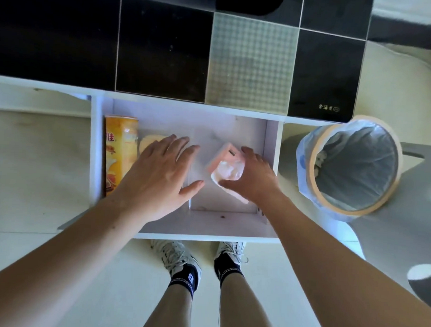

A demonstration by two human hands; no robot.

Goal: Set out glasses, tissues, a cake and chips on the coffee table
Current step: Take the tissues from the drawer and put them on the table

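Bin (352, 169): we see it lined, right of drawer (207, 222).
Shoes (178, 258): white, on pale floor (36, 180) below drawer.

Chips can (119, 154) at drawer (207, 224) left wall; cake (150, 142) beside it; tissue pack (225, 166) right; bin (350, 166) outside, right.

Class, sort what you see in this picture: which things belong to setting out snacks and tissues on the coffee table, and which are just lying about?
Belong to the job:
- pink tissue pack, gripped by the right hand
- orange chips can, lying in the open drawer
- pale round item under the open left hand, possibly the cake
- coffee table top

Just lying about:
- lined waste bin
- sneakers
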